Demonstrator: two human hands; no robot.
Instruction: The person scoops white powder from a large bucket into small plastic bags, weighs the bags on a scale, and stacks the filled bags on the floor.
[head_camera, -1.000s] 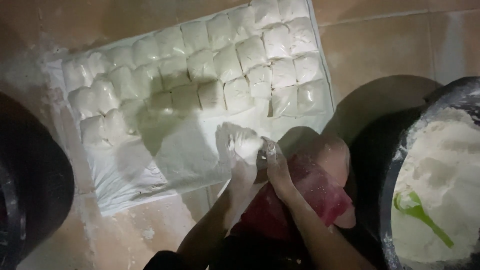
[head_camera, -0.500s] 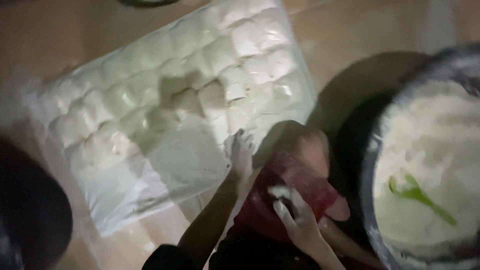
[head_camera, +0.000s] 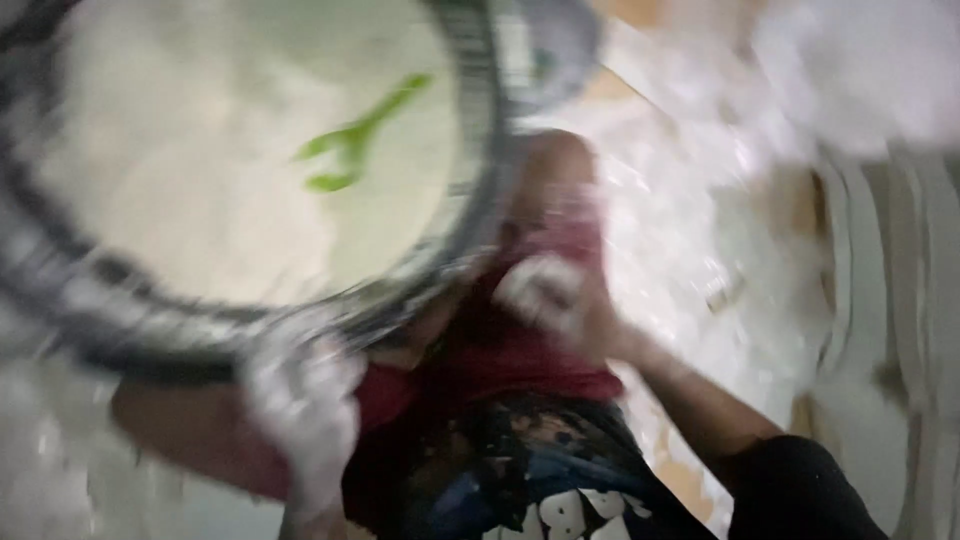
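The picture is heavily blurred. At the left, the person's flour-coated left hand (head_camera: 300, 400) reaches up to the near rim of the big dark basin (head_camera: 480, 215) of flour, where a green scoop (head_camera: 350, 140) lies; its grip cannot be told. Right of it, the right hand (head_camera: 548, 290), also floured, hovers over the red-clad knee (head_camera: 520, 350), forearm bent in from the lower right, fingers unreadable.

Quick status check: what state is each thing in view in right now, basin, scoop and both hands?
Basin: dark rim, filled with white flour or dough; blurred.
Green scoop: lying on the white mass inside the basin, untouched.
Left hand: coated white, at the basin's near rim; grip hidden by blur.
Right hand: flour-dusted, over the red-clad lap; too blurred to tell whether it holds anything.
Floor: dusted white.
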